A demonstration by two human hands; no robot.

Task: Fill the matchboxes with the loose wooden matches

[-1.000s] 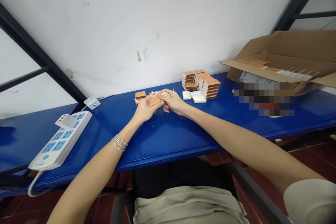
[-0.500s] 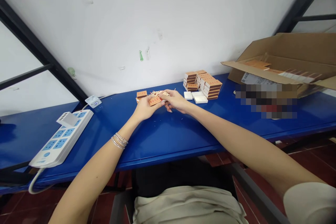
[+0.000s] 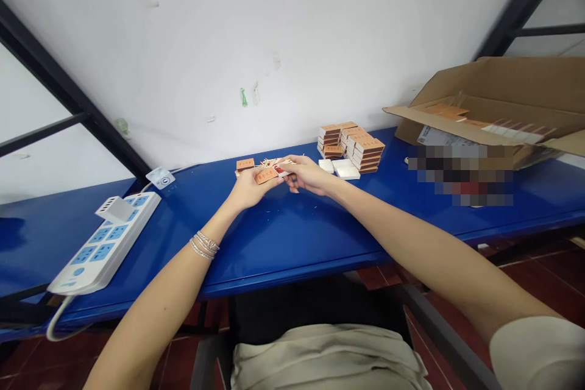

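Note:
My left hand (image 3: 249,190) grips an orange matchbox (image 3: 265,176) from below. My right hand (image 3: 307,175) pinches a small white matchbox tray (image 3: 284,172) against that box's end, and red match heads show there. A bunch of loose wooden matches (image 3: 275,163) sticks out beyond my fingers, partly hidden by them. Just past my left hand, another orange matchbox (image 3: 245,164) lies on the blue table (image 3: 292,244). Near my right hand stand stacked orange matchboxes (image 3: 351,145) and white trays (image 3: 347,172).
An open cardboard box (image 3: 479,97) holding more matchboxes sits at the far right, beside a blurred patch (image 3: 459,173). A white power strip (image 3: 105,241) with blue sockets lies at the left. A white wall rises behind the table.
My hands have come slightly closer together around the orange matchbox, and more of the white tray shows between them. The stacks and cardboard box have not visibly moved.

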